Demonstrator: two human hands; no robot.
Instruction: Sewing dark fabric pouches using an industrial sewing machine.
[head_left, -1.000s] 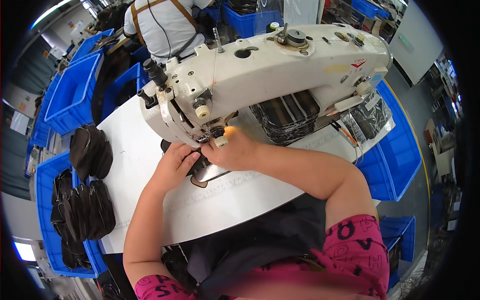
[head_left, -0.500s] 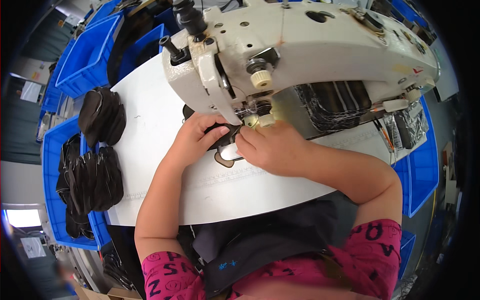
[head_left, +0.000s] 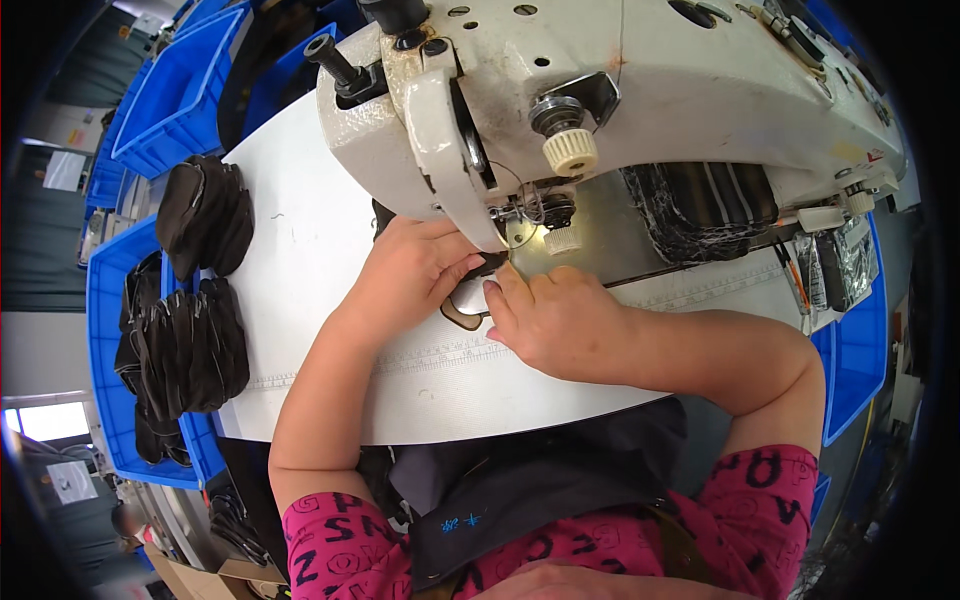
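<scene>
Under the needle area of a white sewing machine (head_left: 700, 110) lies a small black fabric piece (head_left: 490, 264), mostly covered by my fingers. My left hand (head_left: 412, 275) pinches its near edge between thumb and fingers, left of the presser foot. From the right, my right hand (head_left: 575, 322) has its index fingertip at the fabric's edge beside the foot, with the other fingers curled under. The right hand's grip is partly hidden, but it appears closed on the fabric. More of the black piece shows just beyond my left hand.
Black fabric pouches (head_left: 190, 345) are stacked at the left, over a blue bin (head_left: 105, 400). Another bundle (head_left: 203, 215) sits on the white table (head_left: 300, 240). Right of the needle are striped dark pieces (head_left: 705, 210) with frayed edges. A printed ruler strip (head_left: 430, 357) crosses the near table.
The view has shifted closer to the machine. My right hand has drawn slightly back toward me, its index finger now straighter at the fabric. My left hand stays on the piece.
</scene>
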